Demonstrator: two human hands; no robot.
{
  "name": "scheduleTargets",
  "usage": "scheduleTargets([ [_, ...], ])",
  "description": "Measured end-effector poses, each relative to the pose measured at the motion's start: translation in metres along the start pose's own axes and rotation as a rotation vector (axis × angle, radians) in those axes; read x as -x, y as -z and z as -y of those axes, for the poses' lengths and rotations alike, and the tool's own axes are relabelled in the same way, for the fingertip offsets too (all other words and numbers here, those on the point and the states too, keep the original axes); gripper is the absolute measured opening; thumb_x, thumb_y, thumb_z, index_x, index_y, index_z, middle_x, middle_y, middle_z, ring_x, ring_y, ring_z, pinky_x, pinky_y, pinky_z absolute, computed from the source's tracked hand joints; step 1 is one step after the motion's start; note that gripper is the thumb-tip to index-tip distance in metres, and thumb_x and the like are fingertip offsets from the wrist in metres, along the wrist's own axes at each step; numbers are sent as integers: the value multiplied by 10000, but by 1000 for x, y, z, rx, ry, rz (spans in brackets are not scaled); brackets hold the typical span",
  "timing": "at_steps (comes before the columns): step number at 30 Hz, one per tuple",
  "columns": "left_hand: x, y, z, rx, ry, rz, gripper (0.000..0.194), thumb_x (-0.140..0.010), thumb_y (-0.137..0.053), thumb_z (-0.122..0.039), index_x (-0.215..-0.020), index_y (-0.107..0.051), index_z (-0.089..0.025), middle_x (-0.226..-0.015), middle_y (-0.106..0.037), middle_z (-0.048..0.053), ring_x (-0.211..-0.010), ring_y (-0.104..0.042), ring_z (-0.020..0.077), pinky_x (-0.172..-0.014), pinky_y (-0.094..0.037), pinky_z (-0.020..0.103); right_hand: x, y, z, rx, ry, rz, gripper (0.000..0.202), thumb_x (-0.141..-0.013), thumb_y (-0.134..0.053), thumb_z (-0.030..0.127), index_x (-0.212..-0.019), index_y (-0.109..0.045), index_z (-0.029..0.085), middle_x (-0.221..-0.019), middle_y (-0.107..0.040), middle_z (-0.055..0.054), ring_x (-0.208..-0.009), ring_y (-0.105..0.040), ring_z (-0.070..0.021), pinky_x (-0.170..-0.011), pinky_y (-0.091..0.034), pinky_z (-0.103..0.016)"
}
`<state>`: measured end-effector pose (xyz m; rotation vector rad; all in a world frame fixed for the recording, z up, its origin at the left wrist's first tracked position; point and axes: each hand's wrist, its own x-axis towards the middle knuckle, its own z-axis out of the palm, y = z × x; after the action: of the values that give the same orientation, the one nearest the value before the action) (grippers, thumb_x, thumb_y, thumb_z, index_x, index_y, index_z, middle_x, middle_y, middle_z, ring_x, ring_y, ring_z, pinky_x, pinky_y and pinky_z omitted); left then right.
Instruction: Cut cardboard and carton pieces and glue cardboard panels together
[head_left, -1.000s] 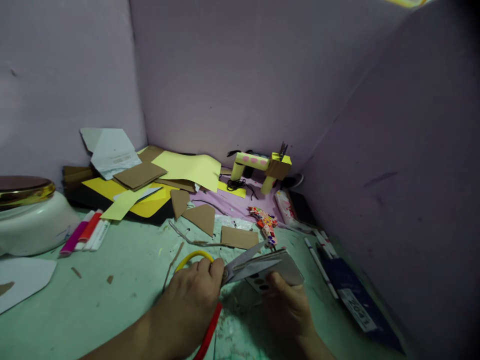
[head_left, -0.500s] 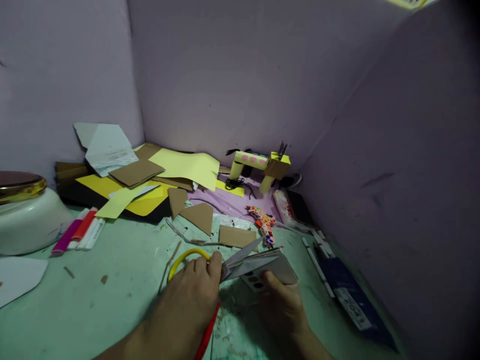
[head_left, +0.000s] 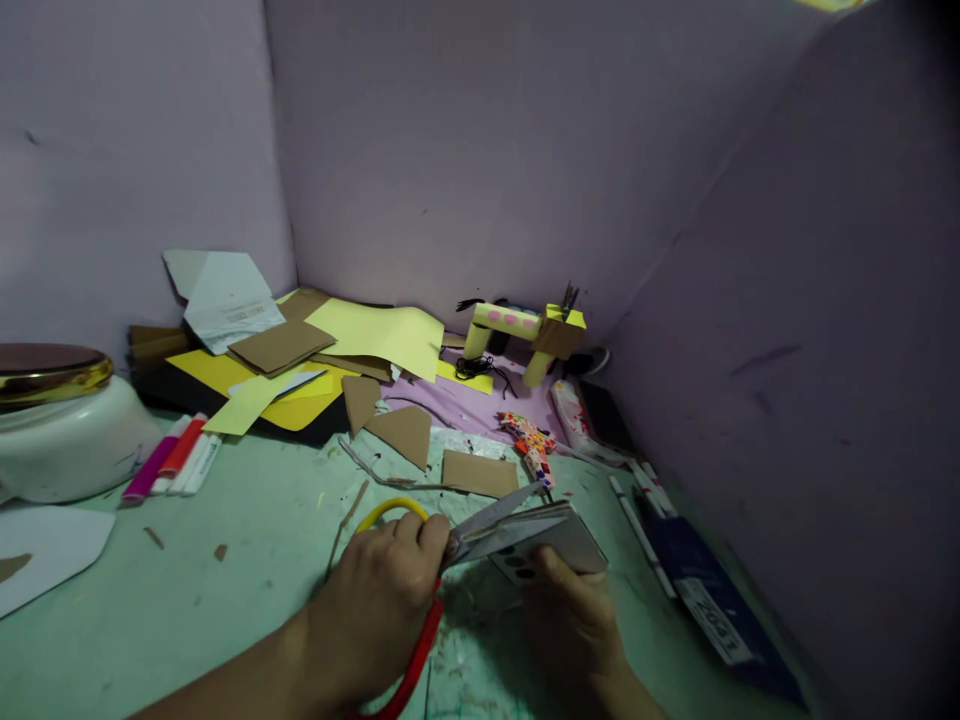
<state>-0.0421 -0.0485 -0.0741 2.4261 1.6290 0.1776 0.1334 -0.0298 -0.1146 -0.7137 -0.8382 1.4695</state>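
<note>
My left hand [head_left: 386,595] is closed on a pair of scissors [head_left: 487,522] with one yellow and one red handle. The blades are parted and point right, across the edge of a folded grey cardboard piece [head_left: 581,540] with dark dots. My right hand [head_left: 574,610] pinches that piece from below, thumb on top; its other fingers are mostly hidden. A brown cardboard rectangle [head_left: 480,473] lies just beyond the blades. Behind it to the right is a flower-patterned paper shape [head_left: 531,442].
Left stand a white container [head_left: 67,440] and several markers [head_left: 176,458]. Paper and cardboard sheets [head_left: 375,335] are heaped at the back, beside a yellow paper animal figure [head_left: 510,325]. A dark blue pouch [head_left: 697,590] labelled 2041 lies right, near the wall.
The view has turned slightly left, so everything sits a little further right. Both hands keep their grips; the scissor blades look slightly closer together, and more of the red handle shows.
</note>
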Motion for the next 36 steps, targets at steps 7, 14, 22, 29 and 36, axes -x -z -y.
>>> scheduleTargets([
  [7, 1, 1, 0, 66, 17, -8, 263, -728, -370, 17, -848, -485, -186, -812, -612, 59, -741, -602, 228, -673, -495, 374, -1, -4, 2, -46, -26, 9, 253, -673, -728, 327, -889, -731, 195, -758, -735, -87, -784, -671, -301, -749, -519, -482],
  [14, -3, 14, -11, -45, 138, 113, 426, -734, -392, 24, -1101, -516, -152, -967, -623, 110, -872, -611, 262, -725, -505, 396, -1, 7, -6, 20, 0, -33, 230, -637, -764, 304, -830, -729, 185, -745, -730, -74, -745, -659, -284, -741, -501, -451],
  [22, -4, 13, -16, -57, 134, 80, 452, -792, -251, 36, -1097, -537, -133, -927, -612, 121, -825, -610, 258, -708, -501, 431, 1, 9, -9, 66, -11, -44, 215, -619, -771, 313, -789, -725, 189, -671, -712, -48, -646, -631, -248, -699, -492, -415],
  [29, 0, 5, -12, -18, 69, 11, 435, -738, -308, 48, -1066, -534, -128, -927, -609, 118, -835, -599, 275, -717, -491, 457, 1, 9, -9, 34, 3, -24, 152, -625, -776, 290, -727, -714, 196, -643, -689, -32, -586, -599, -209, -605, -476, -343],
  [36, 0, 8, -13, 36, 66, 55, 403, -703, -368, 24, -1030, -539, -136, -936, -619, 124, -848, -601, 289, -729, -488, 470, 2, 4, -7, 41, -3, -13, 211, -674, -740, 323, -840, -727, 193, -797, -732, -68, -729, -646, -251, -707, -495, -385],
])
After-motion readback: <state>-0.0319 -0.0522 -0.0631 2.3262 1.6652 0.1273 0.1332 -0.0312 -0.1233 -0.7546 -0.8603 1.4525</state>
